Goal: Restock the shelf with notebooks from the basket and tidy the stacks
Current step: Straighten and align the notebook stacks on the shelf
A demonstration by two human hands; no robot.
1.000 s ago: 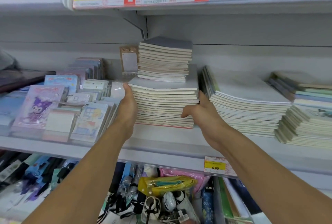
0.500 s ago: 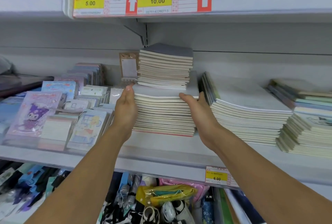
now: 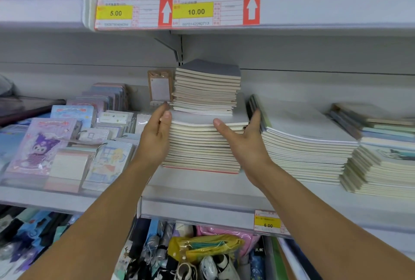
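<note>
A tall stack of grey-covered notebooks (image 3: 202, 145) stands mid-shelf, with a smaller stack of grey notebooks (image 3: 206, 91) on top of it. My left hand (image 3: 156, 133) lies flat against the big stack's left side, fingers straight. My right hand (image 3: 242, 138) presses the stack's front right corner, thumb on the front edge, fingers reaching along the right side. The basket is not in view.
A wide stack of white notebooks (image 3: 307, 142) sits just right of my right hand, with mixed stacks (image 3: 381, 158) beyond it. Cartoon notepads (image 3: 67, 145) fill the shelf's left. The shelf lip (image 3: 202, 210) carries a 6.00 price tag (image 3: 268, 222). Bags hang below.
Both hands have slid upward along the big stack's sides. My right hand went from curled at the lower front corner to spread out near the top edge.
</note>
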